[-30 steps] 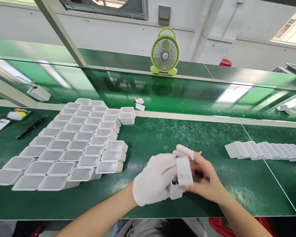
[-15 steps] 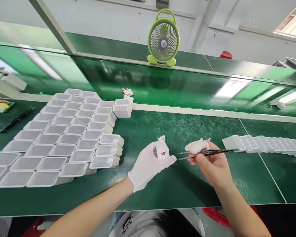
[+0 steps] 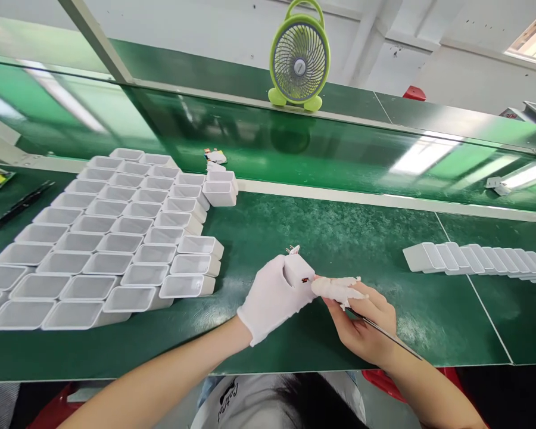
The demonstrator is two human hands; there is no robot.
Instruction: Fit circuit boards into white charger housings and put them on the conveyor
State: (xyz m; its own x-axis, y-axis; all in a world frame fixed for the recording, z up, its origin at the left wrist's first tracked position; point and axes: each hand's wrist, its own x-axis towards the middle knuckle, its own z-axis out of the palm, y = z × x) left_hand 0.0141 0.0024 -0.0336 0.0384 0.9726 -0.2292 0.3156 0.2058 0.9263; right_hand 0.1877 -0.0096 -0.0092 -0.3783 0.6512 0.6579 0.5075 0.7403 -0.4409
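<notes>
My left hand [image 3: 270, 295], in a white glove, is wrapped around a small white plastic box-shaped housing [image 3: 300, 268]. A small dark and orange slot shows on the housing's near face, and thin metal prongs stick up behind it. My right hand [image 3: 368, 325] grips dark tweezers [image 3: 397, 339], whose handle end points back towards my wrist. Their tips are hidden. A frayed white cloth finger cover [image 3: 339, 290] sits on a finger of that hand. The covered fingertip is at the housing's right side, close to the slot.
Rows of open white plastic boxes [image 3: 100, 242] fill the left of the green table [image 3: 268, 226]. A line of nested white boxes [image 3: 429, 257] lies on the right. Black tweezers [image 3: 20, 207] rest far left. A green fan [image 3: 299, 65] stands on the shelf behind.
My right hand has moved left to the housing, and its tweezers have swung round, handle end now towards my wrist. The housing has turned slightly in my left hand. The view has shifted a little.
</notes>
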